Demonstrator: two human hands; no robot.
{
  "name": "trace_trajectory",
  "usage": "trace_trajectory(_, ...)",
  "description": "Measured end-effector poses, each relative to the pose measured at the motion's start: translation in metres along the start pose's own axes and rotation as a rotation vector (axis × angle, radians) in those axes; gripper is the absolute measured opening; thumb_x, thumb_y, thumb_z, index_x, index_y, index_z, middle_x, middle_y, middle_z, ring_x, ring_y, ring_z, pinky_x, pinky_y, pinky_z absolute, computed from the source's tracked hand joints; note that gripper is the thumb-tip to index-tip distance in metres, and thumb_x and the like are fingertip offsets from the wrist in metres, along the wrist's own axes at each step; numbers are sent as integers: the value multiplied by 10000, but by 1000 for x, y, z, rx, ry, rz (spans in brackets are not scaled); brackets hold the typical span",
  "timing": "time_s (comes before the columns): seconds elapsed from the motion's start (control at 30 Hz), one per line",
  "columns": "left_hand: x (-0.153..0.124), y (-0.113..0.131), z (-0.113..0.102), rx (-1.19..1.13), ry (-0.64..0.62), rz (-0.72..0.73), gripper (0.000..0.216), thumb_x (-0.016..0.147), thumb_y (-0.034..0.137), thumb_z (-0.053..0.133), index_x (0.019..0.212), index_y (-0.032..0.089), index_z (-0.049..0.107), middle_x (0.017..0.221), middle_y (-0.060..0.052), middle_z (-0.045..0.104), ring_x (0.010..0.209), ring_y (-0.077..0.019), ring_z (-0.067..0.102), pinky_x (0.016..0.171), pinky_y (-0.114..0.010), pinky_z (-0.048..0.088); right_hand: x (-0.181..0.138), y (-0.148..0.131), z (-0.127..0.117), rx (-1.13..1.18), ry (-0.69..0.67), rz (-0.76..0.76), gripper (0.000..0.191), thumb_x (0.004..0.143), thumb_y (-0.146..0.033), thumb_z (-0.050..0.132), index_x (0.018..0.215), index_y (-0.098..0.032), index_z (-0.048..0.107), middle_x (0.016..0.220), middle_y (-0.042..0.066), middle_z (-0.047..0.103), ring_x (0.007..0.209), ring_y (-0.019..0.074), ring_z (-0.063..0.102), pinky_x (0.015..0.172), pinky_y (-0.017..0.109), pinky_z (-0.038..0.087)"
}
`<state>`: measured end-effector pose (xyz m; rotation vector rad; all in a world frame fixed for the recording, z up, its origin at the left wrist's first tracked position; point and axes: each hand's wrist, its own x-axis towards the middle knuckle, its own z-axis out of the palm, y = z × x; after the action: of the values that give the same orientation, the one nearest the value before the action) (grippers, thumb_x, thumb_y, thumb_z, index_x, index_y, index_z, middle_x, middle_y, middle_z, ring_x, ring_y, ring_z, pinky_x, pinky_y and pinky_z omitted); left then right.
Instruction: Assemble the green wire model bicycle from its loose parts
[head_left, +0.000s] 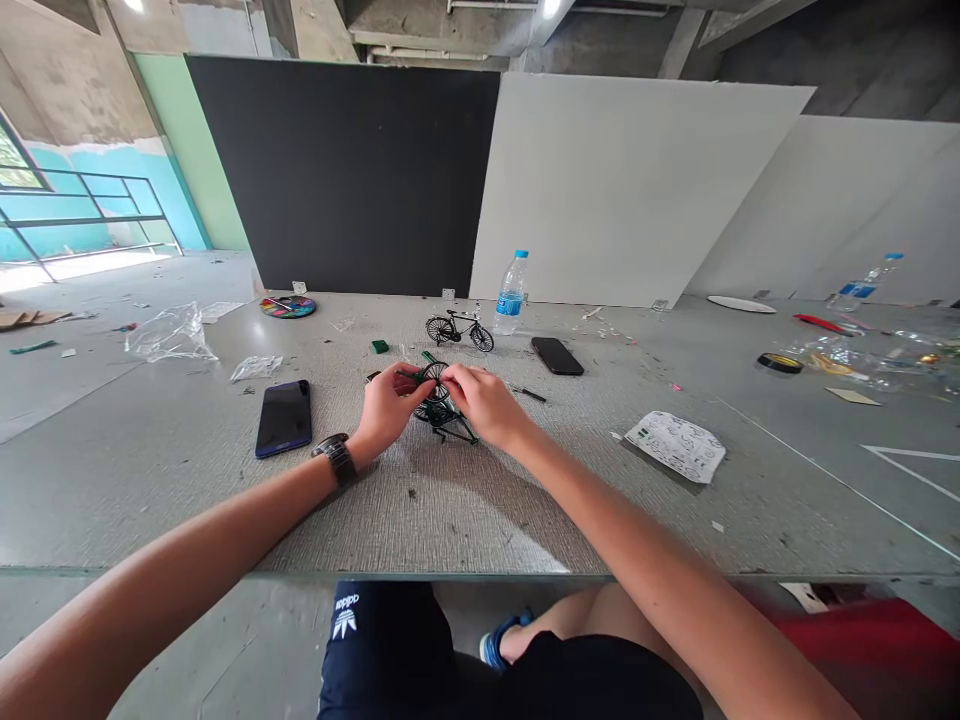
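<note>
A small dark green model bicycle (439, 412) is between my hands, just above the table or resting on it; I cannot tell which. One spoked wheel (436, 383) of it shows upright between my fingertips. My left hand (386, 408) pinches the bicycle at the wheel's left side, thumb and fingers together. From the right, my right hand (486, 403) pinches at the same wheel, its fingertips partly hiding the rim. Behind them stands a finished-looking black model bicycle (459, 329). A small green block (380, 346) lies to its left.
A phone (283, 418) lies left, another phone (557, 356) right of the black bicycle. A water bottle (511, 292) stands by the white panel (622, 180). Also on the table are a printed sheet (677, 446), a paint palette (288, 306), clear plastic wrap (171, 332) and black-yellow tape (779, 363).
</note>
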<state>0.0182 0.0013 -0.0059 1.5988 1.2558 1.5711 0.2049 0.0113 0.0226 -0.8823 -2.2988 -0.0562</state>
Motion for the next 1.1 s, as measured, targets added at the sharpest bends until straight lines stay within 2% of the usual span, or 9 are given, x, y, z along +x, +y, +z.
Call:
trace_trajectory(0.3, 0, -4, 2, -24, 2, 2, 244, 765, 323, 789, 904, 174, 654, 861, -59, 763, 789, -192, 736, 727, -307, 579, 0, 0, 1, 16, -16, 32, 135, 1034, -199, 445, 1028, -200, 580, 941, 87, 704, 852, 209, 645, 752, 310, 461)
trace_trajectory(0.53, -2, 1, 1, 9, -7, 27, 211, 777, 295, 779, 901, 176, 656, 877, -55, 762, 796, -190, 739, 743, -309, 590, -1, 0, 1, 37, -10, 35, 124, 1025, -217, 457, 1020, -206, 581, 927, 83, 699, 812, 206, 639, 711, 306, 447)
trace_trajectory(0.63, -4, 5, 1, 24, -7, 89, 168, 793, 264, 760, 903, 182, 662, 888, -45, 761, 804, -182, 742, 739, -293, 594, -2, -2, 1, 140, -7, 74, 101, 1001, -205, 487, 1057, -208, 572, 916, 69, 709, 774, 190, 648, 690, 294, 443)
trace_trajectory(0.83, -6, 5, 2, 31, -12, 144, 138, 814, 237, 735, 923, 183, 670, 897, -39, 756, 792, -165, 733, 749, -287, 608, -2, -5, 3, 406, 17, 232, 133, 928, -218, 559, 1055, -229, 523, 736, -13, 692, 606, 147, 605, 606, 266, 424)
trace_trajectory(0.97, -8, 6, 1, 53, -34, 213, 135, 833, 251, 725, 943, 186, 681, 907, -35, 748, 823, -161, 717, 798, -305, 612, -2, -4, 4, 559, 33, 303, 155, 910, -270, 585, 1023, -235, 484, 725, -9, 709, 636, 163, 642, 627, 287, 463)
trace_trajectory(1.1, -10, 9, 0, 92, -53, 240, 143, 848, 271, 723, 957, 188, 684, 936, -48, 749, 833, -168, 713, 809, -317, 606, -2, -6, 3, 605, 45, 321, 176, 901, -277, 599, 1016, -236, 472, 718, -8, 710, 657, 172, 668, 652, 307, 488)
